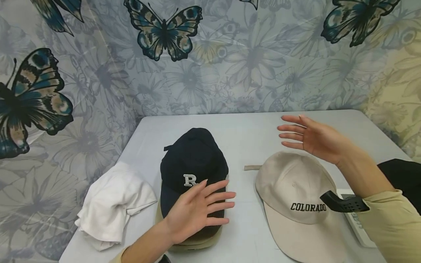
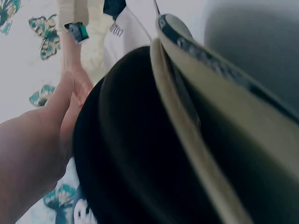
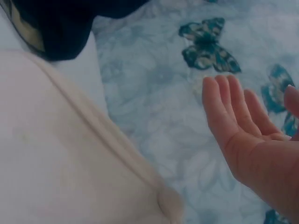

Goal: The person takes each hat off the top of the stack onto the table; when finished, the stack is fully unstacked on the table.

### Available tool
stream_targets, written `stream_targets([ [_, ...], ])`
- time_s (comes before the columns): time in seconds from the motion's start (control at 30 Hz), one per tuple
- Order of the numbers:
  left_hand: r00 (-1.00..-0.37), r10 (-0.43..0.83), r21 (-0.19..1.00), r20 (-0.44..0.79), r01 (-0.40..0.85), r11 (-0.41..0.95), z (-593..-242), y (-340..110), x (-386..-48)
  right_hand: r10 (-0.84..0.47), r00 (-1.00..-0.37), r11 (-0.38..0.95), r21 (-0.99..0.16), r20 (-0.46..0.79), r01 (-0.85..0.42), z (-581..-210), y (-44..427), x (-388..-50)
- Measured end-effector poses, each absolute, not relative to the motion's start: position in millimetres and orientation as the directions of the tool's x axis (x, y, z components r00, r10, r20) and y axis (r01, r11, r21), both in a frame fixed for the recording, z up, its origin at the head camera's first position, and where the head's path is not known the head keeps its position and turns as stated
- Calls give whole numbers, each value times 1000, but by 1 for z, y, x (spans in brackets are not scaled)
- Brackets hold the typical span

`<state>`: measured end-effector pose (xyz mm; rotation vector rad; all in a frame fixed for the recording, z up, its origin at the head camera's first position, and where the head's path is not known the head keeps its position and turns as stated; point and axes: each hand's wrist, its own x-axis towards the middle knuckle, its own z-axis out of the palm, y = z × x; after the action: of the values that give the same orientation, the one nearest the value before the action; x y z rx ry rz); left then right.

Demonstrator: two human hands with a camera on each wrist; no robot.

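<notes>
In the head view my left hand is held with fingers spread over a black cap that bears a white letter R. That cap sits on top of an olive-tan cap, whose edge shows below it. My right hand, fingers straight, is raised just above a beige cap marked COLORADO. A strap sticks out from the beige cap's left side. The left wrist view has the cap brims close up beside my left hand. Neither hand grips anything.
A crumpled white cloth item lies left on the white table. Right of the beige cap, a white device with buttons is partly hidden under my right forearm, near a black item. Butterfly-printed fabric hangs behind the table.
</notes>
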<state>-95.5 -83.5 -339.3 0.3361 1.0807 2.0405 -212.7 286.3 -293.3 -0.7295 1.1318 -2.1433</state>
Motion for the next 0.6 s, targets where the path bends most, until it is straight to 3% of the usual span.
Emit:
stream_targets([
  [0.13, -664, 742, 802, -91, -491, -341, -336, -107, -94, -719, -681, -361, -911, 137, 198, -293, 264, -214],
  [0.37, -714, 698, 823, -57, -430, -372, -331, -143, -94, -649, -761, -171, -970, -23, 175, -292, 225, -213],
  [0.6, -741, 671, 813, 3, -389, -434, -330, -174, -91, -611, -788, -112, -978, -73, 177, -291, 192, -209],
])
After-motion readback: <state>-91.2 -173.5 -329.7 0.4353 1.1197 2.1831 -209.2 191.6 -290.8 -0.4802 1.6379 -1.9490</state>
